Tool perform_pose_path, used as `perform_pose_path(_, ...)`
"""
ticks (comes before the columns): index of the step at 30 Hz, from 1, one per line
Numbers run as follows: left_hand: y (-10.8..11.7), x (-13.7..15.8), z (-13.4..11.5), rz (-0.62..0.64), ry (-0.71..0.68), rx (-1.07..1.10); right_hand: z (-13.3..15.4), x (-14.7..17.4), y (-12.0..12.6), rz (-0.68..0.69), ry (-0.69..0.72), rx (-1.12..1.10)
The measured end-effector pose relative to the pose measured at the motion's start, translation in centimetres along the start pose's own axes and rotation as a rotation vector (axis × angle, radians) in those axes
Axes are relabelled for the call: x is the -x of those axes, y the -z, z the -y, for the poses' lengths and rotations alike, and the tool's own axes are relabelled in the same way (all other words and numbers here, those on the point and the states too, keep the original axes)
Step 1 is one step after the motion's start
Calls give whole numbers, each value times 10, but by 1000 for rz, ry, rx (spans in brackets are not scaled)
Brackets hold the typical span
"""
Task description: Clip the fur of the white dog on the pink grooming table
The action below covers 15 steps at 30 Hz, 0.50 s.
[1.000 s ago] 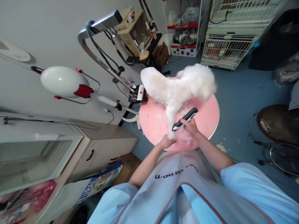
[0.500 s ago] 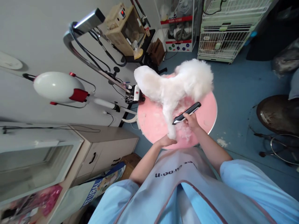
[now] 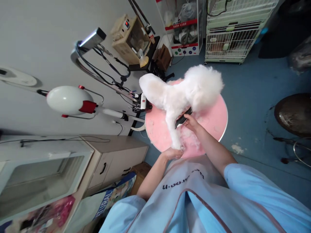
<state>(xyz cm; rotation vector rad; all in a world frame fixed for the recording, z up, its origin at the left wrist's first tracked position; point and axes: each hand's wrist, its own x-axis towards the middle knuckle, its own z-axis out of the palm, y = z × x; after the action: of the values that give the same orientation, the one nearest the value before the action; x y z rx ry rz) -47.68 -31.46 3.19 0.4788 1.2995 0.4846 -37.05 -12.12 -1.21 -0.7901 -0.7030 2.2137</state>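
A fluffy white dog stands on a round pink grooming table, its head turned to the right. My left hand is closed around the paw of its outstretched front leg, close to the table's near edge. In my right hand is a black hair clipper, its lower end against or just beside the inner side of that leg. The clipper's upper end is partly hidden by the dog's chest fur. Loose clipped hair lies on the table beneath.
A metal grooming arm with cords and a white lamp rise at the left. A tool holder sits beside the table. Wire cages stand behind; a round stool is at the right.
My right hand has moved the clipper left and up, in under the dog's chest and close to the raised leg. My left hand keeps its hold on the paw. The view has shifted slightly.
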Motion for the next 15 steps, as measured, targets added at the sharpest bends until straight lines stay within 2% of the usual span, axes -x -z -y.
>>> perform_pose_path(3, -2, 2, 0, 87, 61, 95, -20, 14, -1, 142, -98, -8)
perform_pose_path(7, -2, 6, 3, 108, 69, 167, -38, 32, 12, 280, -210, 21)
perform_pose_path(9, -3, 6, 5, 119, 66, 211, -36, 26, 17, 229, -201, -22)
perform_pose_path(13, -7, 7, 6, 172, 67, 275, -17, -10, 13, -47, -78, -208)
perform_pose_path(15, -9, 7, 6, 205, 98, 266, -13, -24, 5, -71, -123, -251)
